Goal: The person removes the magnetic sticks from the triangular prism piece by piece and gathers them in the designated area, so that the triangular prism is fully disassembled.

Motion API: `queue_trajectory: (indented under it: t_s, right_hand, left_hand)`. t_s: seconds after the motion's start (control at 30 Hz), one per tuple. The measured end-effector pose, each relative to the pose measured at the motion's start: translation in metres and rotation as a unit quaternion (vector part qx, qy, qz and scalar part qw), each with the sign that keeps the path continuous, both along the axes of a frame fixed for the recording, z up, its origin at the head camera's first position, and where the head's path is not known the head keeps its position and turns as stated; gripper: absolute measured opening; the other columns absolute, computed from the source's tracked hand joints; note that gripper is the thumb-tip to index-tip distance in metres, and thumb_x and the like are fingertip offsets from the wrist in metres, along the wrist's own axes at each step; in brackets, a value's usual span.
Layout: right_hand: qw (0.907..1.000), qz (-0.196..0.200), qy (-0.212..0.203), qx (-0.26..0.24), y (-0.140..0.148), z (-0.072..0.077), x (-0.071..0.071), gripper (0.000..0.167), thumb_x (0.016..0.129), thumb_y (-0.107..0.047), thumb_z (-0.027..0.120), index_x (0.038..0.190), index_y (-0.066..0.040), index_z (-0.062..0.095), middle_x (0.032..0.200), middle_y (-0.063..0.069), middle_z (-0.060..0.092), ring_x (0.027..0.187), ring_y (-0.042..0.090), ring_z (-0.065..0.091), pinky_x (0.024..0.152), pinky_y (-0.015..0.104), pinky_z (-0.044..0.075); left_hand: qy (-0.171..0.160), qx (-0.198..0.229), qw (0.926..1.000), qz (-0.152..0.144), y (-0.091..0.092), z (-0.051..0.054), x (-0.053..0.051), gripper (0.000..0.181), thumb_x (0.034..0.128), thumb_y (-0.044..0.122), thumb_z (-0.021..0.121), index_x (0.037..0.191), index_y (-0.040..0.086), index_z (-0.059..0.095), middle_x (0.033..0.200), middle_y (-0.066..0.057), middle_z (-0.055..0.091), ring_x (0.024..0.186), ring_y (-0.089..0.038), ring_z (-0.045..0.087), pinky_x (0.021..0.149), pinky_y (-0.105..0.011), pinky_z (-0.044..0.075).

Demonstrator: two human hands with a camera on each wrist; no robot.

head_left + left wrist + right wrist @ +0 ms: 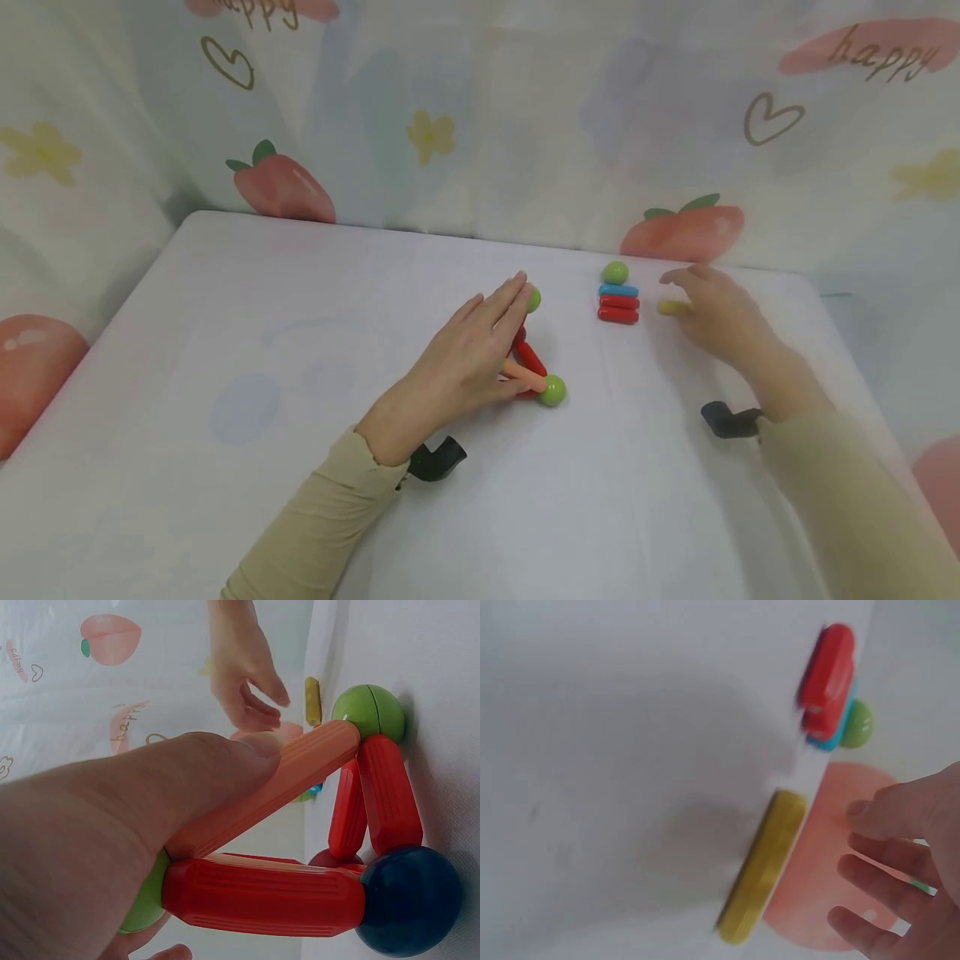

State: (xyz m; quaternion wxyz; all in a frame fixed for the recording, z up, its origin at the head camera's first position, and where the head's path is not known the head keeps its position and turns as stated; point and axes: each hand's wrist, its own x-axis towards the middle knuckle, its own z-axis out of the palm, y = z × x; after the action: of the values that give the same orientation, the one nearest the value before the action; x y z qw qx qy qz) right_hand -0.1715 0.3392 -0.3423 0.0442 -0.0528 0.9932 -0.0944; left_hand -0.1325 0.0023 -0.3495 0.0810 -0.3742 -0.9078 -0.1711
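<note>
Yellow rod (pixel 761 870); orange rod (pixel 300 776); red rods (pixel 262 900); green balls (pixel 371 712); navy ball (pixel 409 901); fruit-print backdrop (pixel 525 125).

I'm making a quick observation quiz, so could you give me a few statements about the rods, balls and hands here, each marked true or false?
1. The blue rod lies between a green ball and two red rods. True.
2. The right hand is gripping the yellow rod. False: the right hand is apart from the yellow rod and holds nothing.
3. The left hand has its thumb on the orange rod. True.
4. The dark blue ball lies alone, away from any rod. False: the dark blue ball touches rods of the assembled structure.
</note>
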Motion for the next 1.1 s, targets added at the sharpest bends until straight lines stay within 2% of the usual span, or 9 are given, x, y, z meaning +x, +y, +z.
queue_trajectory:
  t_s: [0.13, 0.27, 0.53, 0.6, 0.7, 0.8, 1.0, 1.1]
  right_hand:
    - [0.9983, 0.010, 0.041, -0.040, -0.016, 0.006, 0.009, 0.040, 0.093, -0.001, 0.062, 0.131, 0.000, 0.052, 0.130, 0.026, 0.049, 0.120, 0.045, 0.043, 0.100, 0.064, 0.044]
    - [0.9929, 0.029, 0.083, -0.081, -0.030, 0.007, 0.019, 0.038, 0.092, -0.001, 0.063, 0.129, -0.001, 0.055, 0.129, 0.023, 0.050, 0.117, 0.042, 0.046, 0.097, 0.062, 0.047]
    - [0.9728, 0.041, 0.161, -0.161, -0.055, -0.002, 0.044, 0.034, 0.091, -0.001, 0.065, 0.125, 0.000, 0.060, 0.122, 0.019, 0.059, 0.113, 0.036, 0.054, 0.094, 0.059, 0.050]
    - [0.9678, 0.049, 0.178, -0.171, -0.059, -0.006, 0.049, 0.033, 0.090, 0.000, 0.067, 0.123, 0.000, 0.062, 0.120, 0.017, 0.061, 0.113, 0.033, 0.055, 0.095, 0.055, 0.050]
    - [0.9631, 0.065, 0.191, -0.178, -0.064, -0.011, 0.056, 0.032, 0.088, 0.001, 0.070, 0.119, -0.002, 0.064, 0.115, 0.014, 0.064, 0.109, 0.030, 0.058, 0.093, 0.050, 0.051]
    - [0.9625, 0.084, 0.187, -0.178, -0.071, -0.012, 0.062, 0.030, 0.087, 0.002, 0.070, 0.117, -0.003, 0.065, 0.113, 0.011, 0.066, 0.108, 0.027, 0.060, 0.092, 0.046, 0.051]
    - [0.9560, 0.137, 0.174, -0.192, -0.090, -0.007, 0.067, 0.028, 0.086, 0.001, 0.072, 0.113, -0.005, 0.067, 0.110, 0.006, 0.068, 0.100, 0.021, 0.062, 0.085, 0.043, 0.054]
    - [0.9519, 0.165, 0.157, -0.205, -0.100, -0.004, 0.069, 0.029, 0.085, 0.000, 0.073, 0.113, -0.007, 0.067, 0.109, 0.003, 0.070, 0.099, 0.019, 0.065, 0.083, 0.043, 0.058]
  left_hand:
    - [0.001, 0.001, 1.0000, -0.002, 0.000, 0.001, 0.000, 0.102, 0.0799, 0.040, 0.082, 0.155, 0.000, 0.026, 0.163, -0.012, 0.027, 0.152, -0.021, 0.027, 0.120, -0.043, 0.033]
    - [-0.001, 0.002, 1.0000, -0.003, 0.001, 0.001, 0.000, 0.102, 0.0799, 0.041, 0.082, 0.155, 0.000, 0.026, 0.163, -0.013, 0.026, 0.152, -0.021, 0.027, 0.120, -0.044, 0.032]
    - [-0.010, -0.009, 0.9999, -0.001, 0.004, -0.001, -0.001, 0.106, 0.0785, 0.042, 0.083, 0.156, 0.001, 0.024, 0.164, -0.012, 0.024, 0.152, -0.021, 0.026, 0.121, -0.044, 0.031]
    - [-0.009, -0.013, 0.9999, 0.001, 0.005, -0.001, 0.000, 0.107, 0.0778, 0.042, 0.083, 0.156, 0.001, 0.024, 0.164, -0.012, 0.025, 0.151, -0.021, 0.027, 0.121, -0.043, 0.031]
    - [-0.010, -0.016, 0.9998, 0.003, 0.006, -0.002, 0.001, 0.107, 0.0774, 0.043, 0.084, 0.156, 0.002, 0.024, 0.164, -0.012, 0.024, 0.151, -0.021, 0.028, 0.121, -0.043, 0.031]
    - [-0.014, -0.016, 0.9998, 0.005, 0.006, -0.003, 0.001, 0.108, 0.0768, 0.043, 0.084, 0.156, 0.002, 0.024, 0.164, -0.012, 0.024, 0.151, -0.021, 0.028, 0.121, -0.043, 0.031]
    - [-0.014, -0.001, 0.9999, 0.004, 0.002, -0.001, 0.001, 0.109, 0.0758, 0.047, 0.084, 0.156, 0.002, 0.025, 0.164, -0.012, 0.026, 0.151, -0.021, 0.028, 0.121, -0.042, 0.031]
    - [-0.005, 0.014, 0.9999, -0.002, 0.000, 0.000, -0.001, 0.104, 0.0791, 0.047, 0.081, 0.155, 0.000, 0.027, 0.163, -0.013, 0.028, 0.151, -0.022, 0.029, 0.120, -0.041, 0.033]
